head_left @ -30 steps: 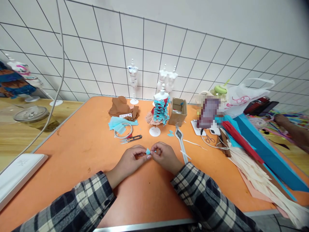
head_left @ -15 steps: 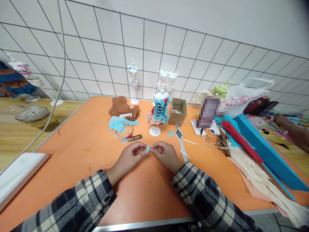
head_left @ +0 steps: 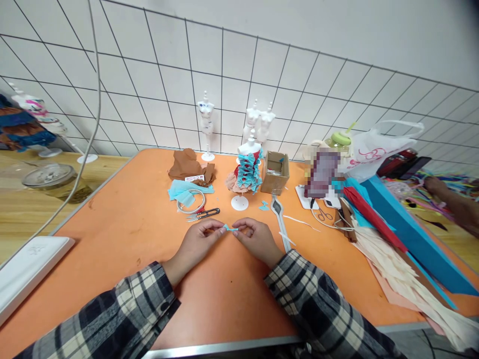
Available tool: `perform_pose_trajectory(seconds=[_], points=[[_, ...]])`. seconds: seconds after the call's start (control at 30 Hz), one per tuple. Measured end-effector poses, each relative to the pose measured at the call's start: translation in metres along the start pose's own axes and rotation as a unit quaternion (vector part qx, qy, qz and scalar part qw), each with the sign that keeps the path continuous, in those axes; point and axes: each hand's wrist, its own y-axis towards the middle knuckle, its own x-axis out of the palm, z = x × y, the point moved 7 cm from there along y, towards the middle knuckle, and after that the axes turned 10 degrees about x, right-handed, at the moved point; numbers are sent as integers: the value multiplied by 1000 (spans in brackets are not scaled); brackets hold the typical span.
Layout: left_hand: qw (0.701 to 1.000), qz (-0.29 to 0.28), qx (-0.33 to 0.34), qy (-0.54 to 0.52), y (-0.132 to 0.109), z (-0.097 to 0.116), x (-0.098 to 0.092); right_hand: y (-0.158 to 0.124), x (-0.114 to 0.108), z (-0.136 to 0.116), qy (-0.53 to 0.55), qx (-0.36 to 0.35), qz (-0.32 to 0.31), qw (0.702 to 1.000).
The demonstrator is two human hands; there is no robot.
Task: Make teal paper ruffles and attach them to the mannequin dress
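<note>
Between my two hands, a small light-blue scrap (head_left: pixel 231 229) is stretched above the orange table (head_left: pixel 112 239). My left hand (head_left: pixel 200 244) pinches one end and my right hand (head_left: pixel 256 239) pinches the other. Beyond them stands a mini dress form (head_left: pixel 249 164) wearing a blue, red and pink ruffled garment. Black thread snips (head_left: pixel 204 214) lie just past my left hand, by a white ring (head_left: pixel 191 201) and blue fabric (head_left: pixel 183 190). Small blue pieces (head_left: pixel 264 205) rest behind my right hand, near a grey-white strip (head_left: pixel 281 224).
Brown fabric (head_left: pixel 183 164), a cardboard box (head_left: pixel 276 173) and bare dress forms (head_left: pixel 206 119) are at the back. Scissors (head_left: pixel 325 214), a cable and long fabric strips (head_left: pixel 392 264) cover the right. A white case (head_left: pixel 35 269) sits at left.
The blue scrap now spans between my fingertips as a thin strip, where before it was a small bunched piece at my left fingertips. My hands have parted slightly.
</note>
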Motion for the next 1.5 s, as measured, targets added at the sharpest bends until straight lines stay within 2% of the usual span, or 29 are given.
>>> perform_pose_trajectory(seconds=[0.2,0.3,0.5,0.6,0.8,1.0,1.1,1.17,1.23,1.37,1.5], points=[[999,-7,-14,-36,0,0,2,2,9,10,83,52,-43,994],[999,-24,-17,-21,-1,1,5,1,8,7,79,49,-36,995],[998,-54,-3,15,-3,5,11,-5,1,-12,-38,-61,35,997],[998,-61,11,22,-4,8,13,-7,0,-18,-53,-91,46,993],[998,-38,48,12,-4,12,8,-8,-1,-18,-76,-99,42,991],[996,-31,80,18,-5,22,1,-15,-6,-30,-97,-180,47,978],[991,-57,92,-74,-4,25,3,-19,-7,-36,-87,-225,40,970],[981,-86,86,-148,-5,25,7,-21,-7,-38,-70,-234,33,969],[974,-118,83,-176,-6,26,13,-23,-3,-38,-65,-234,22,970],[973,-166,115,-107,-12,32,21,-25,1,-38,-101,-218,33,970],[972,-169,156,-53,-14,40,21,-26,1,-38,-130,-198,45,971]])
